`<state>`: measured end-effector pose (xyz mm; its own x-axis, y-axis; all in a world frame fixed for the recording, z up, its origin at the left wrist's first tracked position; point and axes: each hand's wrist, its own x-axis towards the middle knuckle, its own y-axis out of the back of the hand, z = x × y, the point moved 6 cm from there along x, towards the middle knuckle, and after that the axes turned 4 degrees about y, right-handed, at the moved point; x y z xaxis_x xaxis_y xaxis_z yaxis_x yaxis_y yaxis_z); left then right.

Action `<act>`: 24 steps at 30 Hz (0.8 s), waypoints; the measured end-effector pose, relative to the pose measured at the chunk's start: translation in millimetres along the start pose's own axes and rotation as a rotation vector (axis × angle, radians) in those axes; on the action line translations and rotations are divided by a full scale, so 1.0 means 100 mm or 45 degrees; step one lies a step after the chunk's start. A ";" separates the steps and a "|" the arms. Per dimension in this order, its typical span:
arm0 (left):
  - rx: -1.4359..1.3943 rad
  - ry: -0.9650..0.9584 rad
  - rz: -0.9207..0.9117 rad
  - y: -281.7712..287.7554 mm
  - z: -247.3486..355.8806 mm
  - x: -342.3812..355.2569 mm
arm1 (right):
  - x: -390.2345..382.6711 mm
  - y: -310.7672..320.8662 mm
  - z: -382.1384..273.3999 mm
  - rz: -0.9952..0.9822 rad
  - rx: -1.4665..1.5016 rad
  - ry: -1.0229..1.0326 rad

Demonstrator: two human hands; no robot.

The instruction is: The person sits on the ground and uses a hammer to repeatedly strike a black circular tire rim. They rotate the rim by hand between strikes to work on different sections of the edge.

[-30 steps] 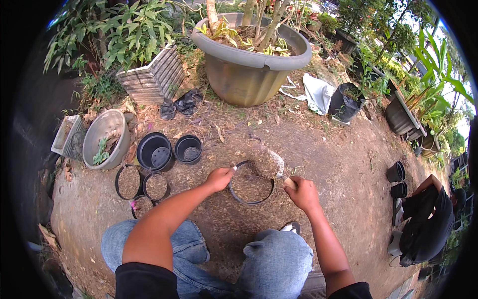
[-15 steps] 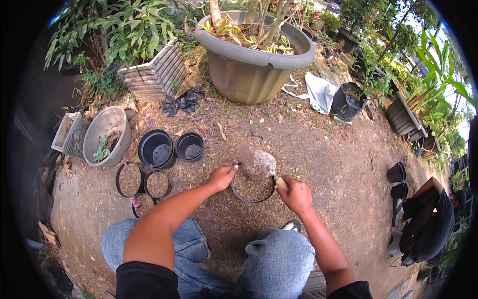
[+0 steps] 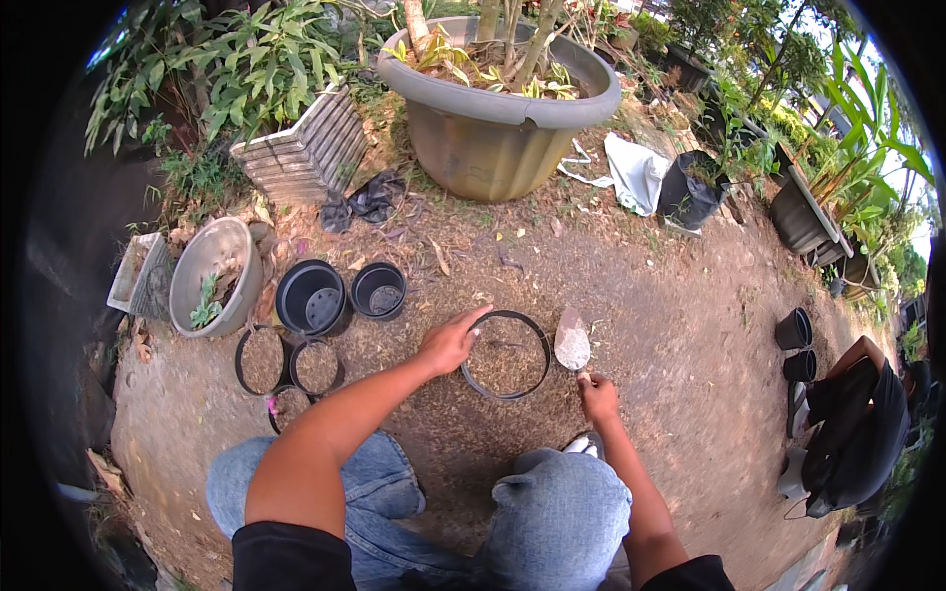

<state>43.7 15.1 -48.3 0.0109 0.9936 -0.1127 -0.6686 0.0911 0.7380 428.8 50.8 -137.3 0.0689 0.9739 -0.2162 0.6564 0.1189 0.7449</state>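
Observation:
A round black plant pot (image 3: 514,396) stands on the ground before me, filled close to its rim with a brown, flaky soil mix (image 3: 506,360). My left hand (image 3: 449,345) grips the pot's left edge, thumb near the rim and fingers stretching along the outside. Just right of the pot, my right hand (image 3: 597,398) is closed around the handle of a trowel (image 3: 572,342). The trowel's pale, soil-smeared blade points away from me, apart from the rim. Most of its handle is hidden in my fingers.
Left of me stand filled pots (image 3: 262,362) and two black pots (image 3: 312,298) without soil. A wide grey bowl (image 3: 178,286) sits beyond them. A huge planter (image 3: 493,148) is at the back. At right, a person in black (image 3: 857,433) crouches by two small pots (image 3: 793,330).
The trowel has moved from over the pot to its right side, and its blade has turned. My left hand stays at the pot's left rim, its fingers reaching slightly further forward.

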 end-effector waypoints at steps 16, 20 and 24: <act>0.299 -0.070 -0.338 0.05 0.14 0.04 | 0.01 0.04 -1.80 -0.132 -0.013 0.714; 0.327 -0.069 -0.311 0.05 0.09 0.05 | 0.19 -0.11 -1.90 -0.172 -0.297 0.673; 0.292 -0.074 -0.260 0.06 0.07 0.01 | 0.19 -0.05 -1.94 0.070 -0.332 0.649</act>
<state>45.1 17.0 -39.8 0.1746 0.9547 -0.2410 -0.4634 0.2956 0.8354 280.7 106.0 -22.5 -0.3153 0.9425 0.1107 0.4505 0.0460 0.8916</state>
